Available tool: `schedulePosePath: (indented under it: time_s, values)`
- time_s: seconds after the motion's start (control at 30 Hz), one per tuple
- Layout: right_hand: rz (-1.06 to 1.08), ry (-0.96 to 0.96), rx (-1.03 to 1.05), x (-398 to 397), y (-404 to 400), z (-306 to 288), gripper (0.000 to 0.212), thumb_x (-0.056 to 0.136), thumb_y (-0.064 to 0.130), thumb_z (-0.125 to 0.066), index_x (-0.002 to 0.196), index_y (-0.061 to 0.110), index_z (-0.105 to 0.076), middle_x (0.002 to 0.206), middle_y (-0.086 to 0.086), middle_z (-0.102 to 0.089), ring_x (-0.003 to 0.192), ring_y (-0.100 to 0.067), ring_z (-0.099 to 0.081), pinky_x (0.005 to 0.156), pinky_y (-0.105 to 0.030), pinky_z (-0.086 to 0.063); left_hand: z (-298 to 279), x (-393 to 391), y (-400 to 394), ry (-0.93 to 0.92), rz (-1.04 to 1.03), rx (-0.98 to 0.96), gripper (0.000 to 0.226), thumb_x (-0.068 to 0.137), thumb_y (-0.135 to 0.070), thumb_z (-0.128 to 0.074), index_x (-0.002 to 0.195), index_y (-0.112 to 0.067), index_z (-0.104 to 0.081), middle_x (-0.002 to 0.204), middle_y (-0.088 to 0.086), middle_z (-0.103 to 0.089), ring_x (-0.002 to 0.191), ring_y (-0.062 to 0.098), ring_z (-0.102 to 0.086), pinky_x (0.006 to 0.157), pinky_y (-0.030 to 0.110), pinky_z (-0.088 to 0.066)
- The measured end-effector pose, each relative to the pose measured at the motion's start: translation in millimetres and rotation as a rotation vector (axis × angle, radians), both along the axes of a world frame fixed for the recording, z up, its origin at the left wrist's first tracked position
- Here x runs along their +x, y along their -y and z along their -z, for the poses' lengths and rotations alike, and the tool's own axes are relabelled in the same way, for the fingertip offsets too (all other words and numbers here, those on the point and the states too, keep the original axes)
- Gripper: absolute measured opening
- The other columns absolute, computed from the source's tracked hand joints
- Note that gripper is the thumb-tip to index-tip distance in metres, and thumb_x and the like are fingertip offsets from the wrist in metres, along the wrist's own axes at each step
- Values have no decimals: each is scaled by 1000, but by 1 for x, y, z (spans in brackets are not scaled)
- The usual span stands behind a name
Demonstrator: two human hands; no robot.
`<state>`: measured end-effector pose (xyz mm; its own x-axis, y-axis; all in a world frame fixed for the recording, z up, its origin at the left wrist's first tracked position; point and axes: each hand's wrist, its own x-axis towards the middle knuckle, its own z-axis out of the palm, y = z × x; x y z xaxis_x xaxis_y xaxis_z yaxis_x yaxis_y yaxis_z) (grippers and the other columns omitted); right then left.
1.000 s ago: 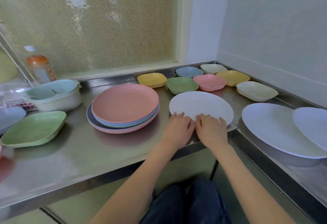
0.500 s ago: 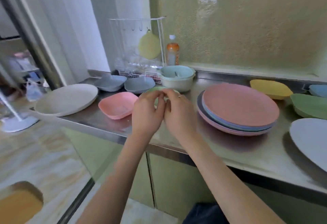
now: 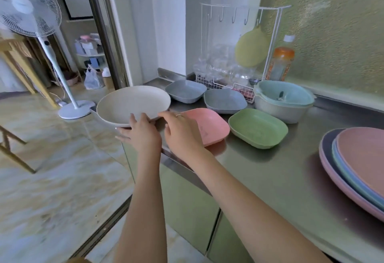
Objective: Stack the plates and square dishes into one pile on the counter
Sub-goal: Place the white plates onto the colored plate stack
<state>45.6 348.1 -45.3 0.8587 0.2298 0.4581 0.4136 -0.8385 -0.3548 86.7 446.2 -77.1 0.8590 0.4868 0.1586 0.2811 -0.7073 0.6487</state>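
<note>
Fingers of left hand slide under near rim of beige plate, thumb on top: light pinch. Right hand loosely spread, nothing held, touching plate rim just beside. Plate overhangs desk end. Pile of plates far right of both hands. Advice: both hands grip opposite rims, lift level, clear pink dish. Pile cut off at frame edge; left fingertips hidden beneath plate.

- I'm looking at a home kitchen: long stainless-steel counter over green cabinet doors.
- White wire dish rack, pastel plastic dishes.
- White pedestal fan in the tiled room beyond.
</note>
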Motion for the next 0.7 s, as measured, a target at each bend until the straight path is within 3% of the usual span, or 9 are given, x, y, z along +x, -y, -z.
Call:
schedulePosePath:
  time_s: [0.1, 0.23, 0.33, 0.43, 0.47, 0.57, 0.63, 0.7]
  values:
    - [-16, 13, 45, 6, 1, 7, 43, 87, 4, -47, 126, 23, -53, 113, -3, -66, 101, -26, -59, 81, -39, -44, 4, 3, -9, 176, -15, -48, 19, 91, -20, -51, 92, -1, -56, 142, 13, -44, 127, 56, -23, 107, 56, -18]
    - [-37, 72, 169, 11, 3, 2, 46, 88, 1, -46, 130, 20, -51, 124, -5, -62, 99, -27, -61, 81, -37, -45, 2, -8, -3, 367, 17, -181, 12, 89, -9, -50, 91, 1, -56, 149, 13, -35, 135, 53, -13, 106, 59, -21]
    - [-5, 120, 374, 10, 12, -9, 41, 92, 5, -43, 130, 19, -51, 128, -5, -59, 101, -24, -60, 81, -35, -47, -9, -23, 10, 494, 91, -220, 8, 90, -8, -52, 90, 0, -53, 152, 13, -29, 137, 49, -17, 104, 58, -28]
    - [96, 111, 723, 2, 33, -24, 32, 97, 15, -42, 127, 17, -54, 128, 2, -58, 114, -12, -53, 90, -20, -40, -28, -43, 40, 644, 238, -241, 10, 90, -9, -56, 84, -3, -50, 152, 14, -29, 134, 36, -33, 102, 39, -31]
    - [126, 91, 848, -3, 44, -30, 31, 98, 18, -41, 127, 18, -54, 127, 6, -57, 115, -5, -50, 94, -17, -37, -35, -51, 52, 665, 305, -256, 11, 90, -9, -56, 83, -4, -49, 153, 13, -28, 132, 34, -35, 99, 39, -33]
    - [246, 121, 1076, -23, 90, -44, 32, 97, 21, -42, 128, 18, -51, 119, 14, -56, 94, 13, -48, 84, -5, -36, -48, -75, 91, 672, 545, -263, 13, 87, -3, -57, 80, -6, -47, 154, 10, -25, 132, 32, -36, 97, 41, -35]
    - [403, 160, 1126, -48, 128, -50, 43, 93, 17, -45, 136, 20, -43, 130, 11, -50, 101, 8, -46, 83, -8, -34, -51, -95, 120, 646, 724, -293, 15, 88, -5, -58, 79, -10, -46, 154, 10, -25, 134, 29, -36, 96, 42, -37]
    - [572, 193, 1112, -82, 166, -51, 63, 85, 6, -45, 144, 21, -30, 140, 6, -42, 122, -5, -41, 97, -19, -33, -50, -118, 152, 595, 897, -326, 12, 88, -8, -59, 80, -8, -49, 154, 9, -27, 138, 28, -30, 99, 47, -35]
